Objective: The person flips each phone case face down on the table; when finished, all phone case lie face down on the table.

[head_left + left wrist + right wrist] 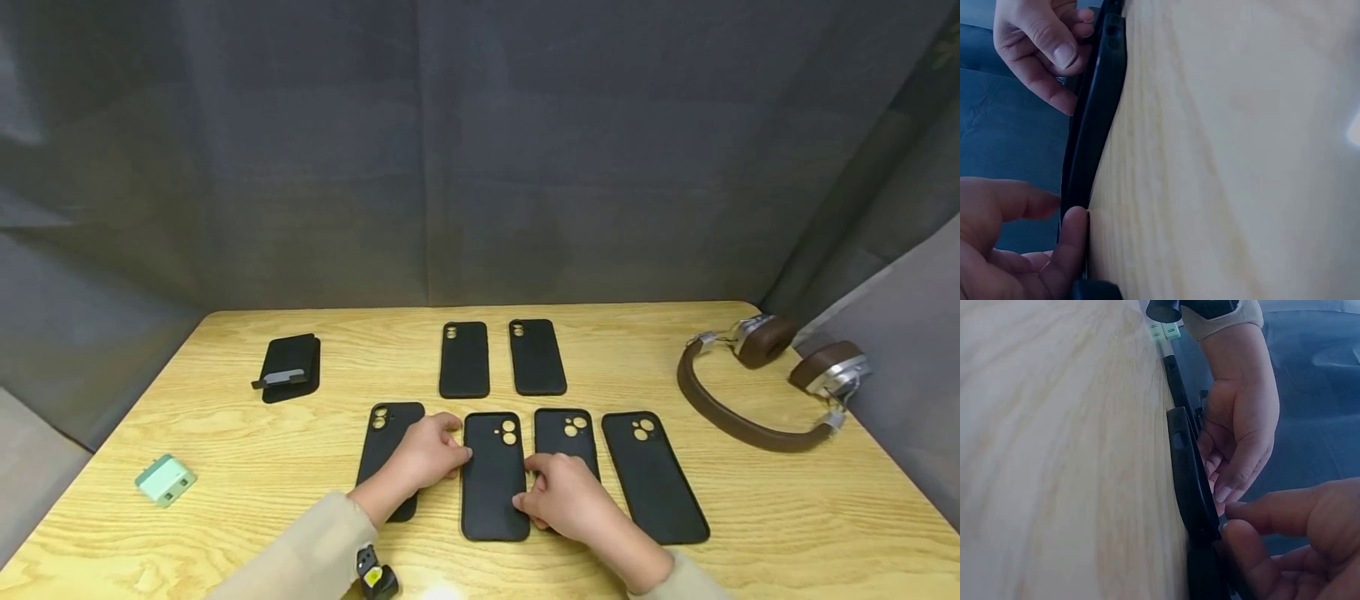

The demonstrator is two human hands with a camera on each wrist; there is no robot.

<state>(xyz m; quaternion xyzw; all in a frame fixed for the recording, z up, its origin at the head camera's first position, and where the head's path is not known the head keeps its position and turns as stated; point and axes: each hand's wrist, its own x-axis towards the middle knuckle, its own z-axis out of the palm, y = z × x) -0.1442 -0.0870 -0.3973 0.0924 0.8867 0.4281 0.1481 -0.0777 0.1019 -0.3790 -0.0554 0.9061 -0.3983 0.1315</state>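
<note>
Six black phone cases lie on the wooden table (pixel 225 433), two at the back and several in a front row. Both hands are on the front row's second case (pixel 491 487). My left hand (pixel 456 454) grips its left edge; in the left wrist view this hand (pixel 1054 225) has its thumb against the case (pixel 1094 125) at table level. My right hand (pixel 525 500) grips the right edge with curled fingers and partly hides the third case (pixel 564 433). In the right wrist view the right hand (pixel 1241 522) pinches the case (pixel 1186 475), with the left hand (pixel 1241 437) opposite.
Brown headphones (pixel 750 417) lie at the right. At the back left sits a black wallet-like item (pixel 291 367), and a mint-green charger (pixel 165 479) is near the left edge. The outer front cases (pixel 386 433) (pixel 652 475) flank the hands. A grey curtain surrounds the table.
</note>
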